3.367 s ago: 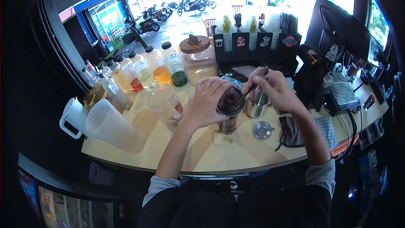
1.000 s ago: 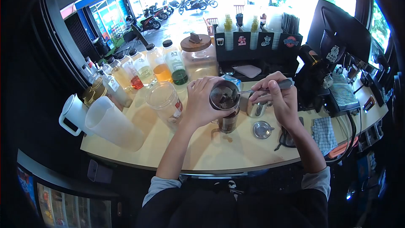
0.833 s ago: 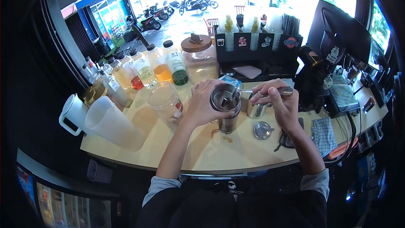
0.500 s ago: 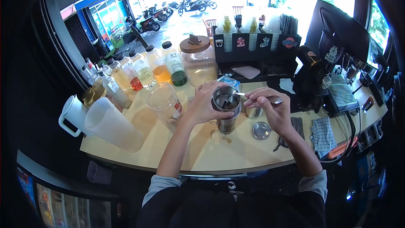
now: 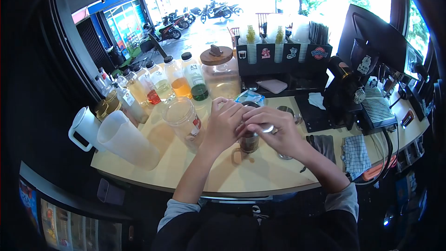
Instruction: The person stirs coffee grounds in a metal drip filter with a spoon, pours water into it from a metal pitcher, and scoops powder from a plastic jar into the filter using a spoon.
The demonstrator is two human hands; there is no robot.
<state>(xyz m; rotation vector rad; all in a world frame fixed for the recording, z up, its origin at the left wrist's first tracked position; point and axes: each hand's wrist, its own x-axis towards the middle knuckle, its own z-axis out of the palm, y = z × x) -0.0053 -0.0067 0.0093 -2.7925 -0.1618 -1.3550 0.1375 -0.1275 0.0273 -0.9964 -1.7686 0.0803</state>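
Note:
My left hand (image 5: 224, 125) is wrapped round the upper part of a dark-filled glass vessel (image 5: 249, 144), whose lower part stands on the wooden counter. My right hand (image 5: 274, 128) is closed on the spoon (image 5: 266, 128) and lies across the vessel's top, touching or nearly touching my left fingers. The vessel's opening and the spoon's far end are mostly hidden. Behind my right hand is a metal pitcher (image 5: 290, 114). A small round metal lid (image 5: 284, 157) shows partly under my right wrist. To the left stands an open clear jar (image 5: 180, 118).
Two pitchers, one white (image 5: 85, 128) and one frosted (image 5: 127, 142), stand at the left. Behind are syrup bottles (image 5: 178, 81) and a wooden-lidded jar (image 5: 221, 76). A black cup holder (image 5: 283, 60), coffee machine (image 5: 346, 95) and checked cloth (image 5: 356, 155) are at the right.
My right hand has moved left, over the vessel, with the spoon, and now covers its opening. The view has tilted slightly upward, so the counter sits lower.

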